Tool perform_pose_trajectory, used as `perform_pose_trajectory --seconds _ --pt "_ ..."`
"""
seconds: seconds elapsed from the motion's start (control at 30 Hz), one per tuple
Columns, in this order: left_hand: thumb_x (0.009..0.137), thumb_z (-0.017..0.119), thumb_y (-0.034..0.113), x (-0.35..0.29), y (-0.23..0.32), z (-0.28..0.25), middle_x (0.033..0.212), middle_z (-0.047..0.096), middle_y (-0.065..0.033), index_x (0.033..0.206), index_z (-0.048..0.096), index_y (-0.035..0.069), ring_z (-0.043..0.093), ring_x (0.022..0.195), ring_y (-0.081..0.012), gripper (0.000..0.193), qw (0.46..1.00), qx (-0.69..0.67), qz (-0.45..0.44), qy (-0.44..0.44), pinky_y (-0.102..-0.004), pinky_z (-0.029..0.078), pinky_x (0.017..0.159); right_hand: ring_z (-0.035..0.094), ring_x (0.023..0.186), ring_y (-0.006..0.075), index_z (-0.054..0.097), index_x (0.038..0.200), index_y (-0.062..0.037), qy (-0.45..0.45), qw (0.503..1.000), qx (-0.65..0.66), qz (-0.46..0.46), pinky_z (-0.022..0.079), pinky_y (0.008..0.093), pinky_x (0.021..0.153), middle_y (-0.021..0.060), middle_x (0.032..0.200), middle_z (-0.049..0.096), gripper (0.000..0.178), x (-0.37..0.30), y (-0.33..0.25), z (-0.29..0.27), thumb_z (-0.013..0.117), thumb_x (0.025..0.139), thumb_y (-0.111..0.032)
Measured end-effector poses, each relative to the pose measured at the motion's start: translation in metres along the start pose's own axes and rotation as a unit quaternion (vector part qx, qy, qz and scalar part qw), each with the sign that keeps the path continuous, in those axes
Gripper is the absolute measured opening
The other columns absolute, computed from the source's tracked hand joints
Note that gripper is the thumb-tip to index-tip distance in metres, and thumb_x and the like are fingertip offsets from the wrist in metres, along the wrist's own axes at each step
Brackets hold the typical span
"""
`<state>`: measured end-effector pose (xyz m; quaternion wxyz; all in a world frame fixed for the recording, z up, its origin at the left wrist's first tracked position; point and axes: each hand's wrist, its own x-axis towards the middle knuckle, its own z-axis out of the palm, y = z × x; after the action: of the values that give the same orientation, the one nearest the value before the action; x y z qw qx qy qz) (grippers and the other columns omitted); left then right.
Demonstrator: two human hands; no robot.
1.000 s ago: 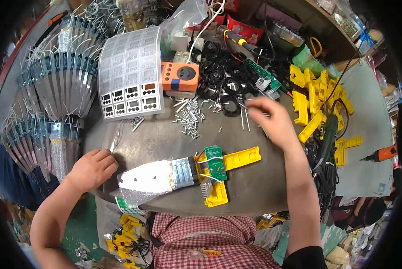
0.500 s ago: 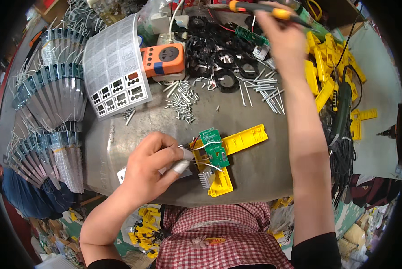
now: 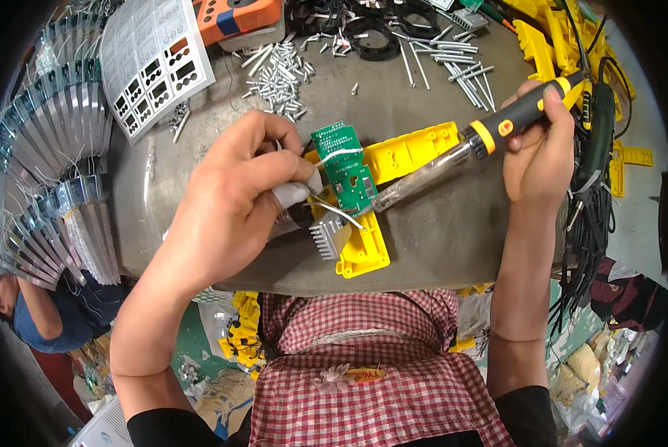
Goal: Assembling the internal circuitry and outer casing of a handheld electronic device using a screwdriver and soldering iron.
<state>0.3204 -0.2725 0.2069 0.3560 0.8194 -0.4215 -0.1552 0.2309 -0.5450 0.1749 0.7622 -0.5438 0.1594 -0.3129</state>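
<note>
On table: right hand (image 3: 539, 149) fingers clamp soldering iron (image 3: 468, 145), tip down-left at circuit board (image 3: 346, 167); left hand (image 3: 229, 197) fingers pinch wire (image 3: 334, 211).

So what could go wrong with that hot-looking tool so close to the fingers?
1. The soldering iron tip sits right by the left hand fingertips pinching the white wire; they might get burned.
2. The tip could slip off the green circuit board onto the yellow plastic housing and possibly melt it.
3. Loose screws lie nearby and could roll under the work.

left hand (image 3: 233, 197): fingers pinched, palm down | right hand (image 3: 539, 145): fist-gripped, forearm upright
</note>
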Motion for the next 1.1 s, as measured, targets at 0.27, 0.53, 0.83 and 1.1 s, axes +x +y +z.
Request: perform_pose_trajectory --seconds 0.27,0.53,0.83,1.1 --pt "0.060 0.056 -0.017 0.004 0.009 -0.001 0.095 0.051 -0.0079 0.084 0.062 0.001 0.054 0.090 -0.0236 0.030 0.998 0.062 0.020 -0.002 -0.0313 0.045 0.078 0.040 0.058 0.0078 0.053 0.087 -0.0009 0.020 0.999 -0.029 -0.009 0.031 0.0223 0.050 0.0026 0.070 0.047 0.024 -0.004 -0.001 0.003 0.047 0.093 -0.024" --pt "0.057 0.048 -0.020 0.007 0.011 -0.003 0.095 0.052 -0.0086 0.082 0.064 0.002 0.055 0.083 -0.0224 0.037 0.997 0.080 0.006 -0.017 -0.0300 0.046 0.074 0.041 0.055 0.0036 0.054 0.087 -0.0035 0.044 0.998 -0.040 -0.003 0.032 0.0191 0.047 -0.0015 0.069 0.048 0.020 -0.009 -0.002 0.009 0.053 0.093 -0.022" --pt "0.055 0.054 -0.014 0.010 0.011 -0.003 0.092 0.052 -0.0086 0.082 0.065 0.005 0.054 0.078 -0.0249 0.035 0.995 0.089 0.036 -0.024 -0.0347 0.046 0.068 0.041 0.056 0.0041 0.053 0.093 -0.0036 0.014 0.991 -0.133 0.004 0.033 0.0191 0.047 -0.0010 0.071 0.048 0.019 -0.011 -0.008 0.007 0.049 0.095 -0.022" --pt "0.073 0.072 0.009 0.000 -0.007 -0.029 0.079 0.061 -0.0092 0.080 0.065 0.003 0.059 0.061 -0.0238 0.011 0.998 0.020 -0.028 0.056 -0.0314 0.048 0.057 0.042 0.052 0.0027 0.053 0.085 -0.0039 0.043 0.992 -0.118 -0.012 0.033 0.0173 0.045 -0.0020 0.066 0.050 0.018 -0.013 -0.008 0.012 0.057 0.092 -0.020"
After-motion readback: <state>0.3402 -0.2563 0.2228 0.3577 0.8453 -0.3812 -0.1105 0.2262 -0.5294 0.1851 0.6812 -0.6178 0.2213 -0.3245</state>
